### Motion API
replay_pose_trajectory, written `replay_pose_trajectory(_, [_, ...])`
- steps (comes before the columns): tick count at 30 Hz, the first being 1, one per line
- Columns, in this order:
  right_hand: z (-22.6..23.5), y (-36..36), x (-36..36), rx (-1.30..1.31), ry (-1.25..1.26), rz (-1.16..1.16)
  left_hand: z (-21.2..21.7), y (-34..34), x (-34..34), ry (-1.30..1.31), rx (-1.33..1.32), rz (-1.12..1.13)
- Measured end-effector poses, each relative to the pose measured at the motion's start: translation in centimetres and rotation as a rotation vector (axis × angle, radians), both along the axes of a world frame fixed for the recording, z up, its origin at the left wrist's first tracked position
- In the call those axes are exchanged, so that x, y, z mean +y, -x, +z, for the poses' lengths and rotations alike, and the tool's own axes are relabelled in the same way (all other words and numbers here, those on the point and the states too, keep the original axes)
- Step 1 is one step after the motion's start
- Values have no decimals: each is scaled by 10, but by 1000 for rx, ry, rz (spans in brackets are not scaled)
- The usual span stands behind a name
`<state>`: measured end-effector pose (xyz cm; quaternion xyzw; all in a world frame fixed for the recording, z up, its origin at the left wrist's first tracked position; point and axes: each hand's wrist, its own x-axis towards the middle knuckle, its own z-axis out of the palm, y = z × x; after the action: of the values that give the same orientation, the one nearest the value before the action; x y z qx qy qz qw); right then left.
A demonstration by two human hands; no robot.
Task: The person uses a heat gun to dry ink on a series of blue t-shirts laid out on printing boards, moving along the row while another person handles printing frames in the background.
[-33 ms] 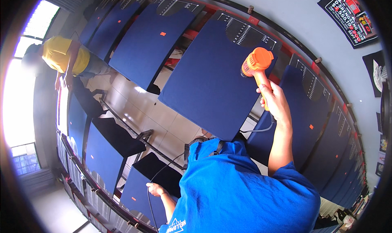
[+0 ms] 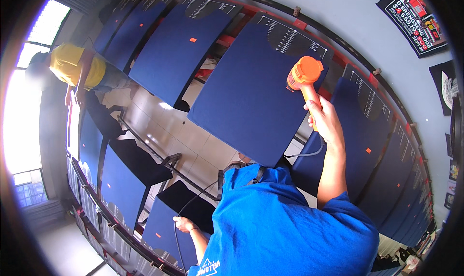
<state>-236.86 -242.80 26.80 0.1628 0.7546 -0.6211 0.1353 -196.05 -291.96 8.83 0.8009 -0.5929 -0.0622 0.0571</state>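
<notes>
- The right hand has its fingers curled tight around the handle of an orange heat gun.
- The heat gun sticks out past the right hand, over the right side of a big blue board. Its dark nose points down and left. I can't tell if the nose touches the board.
- A grey wire loops below the right hand and goes left, near the person's tummy.
- White ruler marks are past the right hand, at the far end of the big blue board.
- To the right of this hand is a second blue board with a little orange tag.
- The left hand is lower down, well apart from the right one. Its fingers pinch a black cord.
- Just left of the left hand is a low blue board.
- Far past the left hand, a person in a yellow shirt bends forward.
</notes>
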Motion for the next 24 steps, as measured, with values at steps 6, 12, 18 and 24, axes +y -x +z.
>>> replay_pose_trajectory(6, [-1,-1,5,-20,5,10,-8,-11,-22,-39,526,-27])
replay_pose_trajectory(12, [1,-6,6,-44,-20,-38,5,30,-57,93,831,-110])
replay_pose_trajectory(18, [5,-10,-3,-56,15,-136,27,67,-173,54,787,-334])
replay_pose_trajectory(24, [25,-42,-40,-112,-40,-220,100,175,-266,65,863,-439])
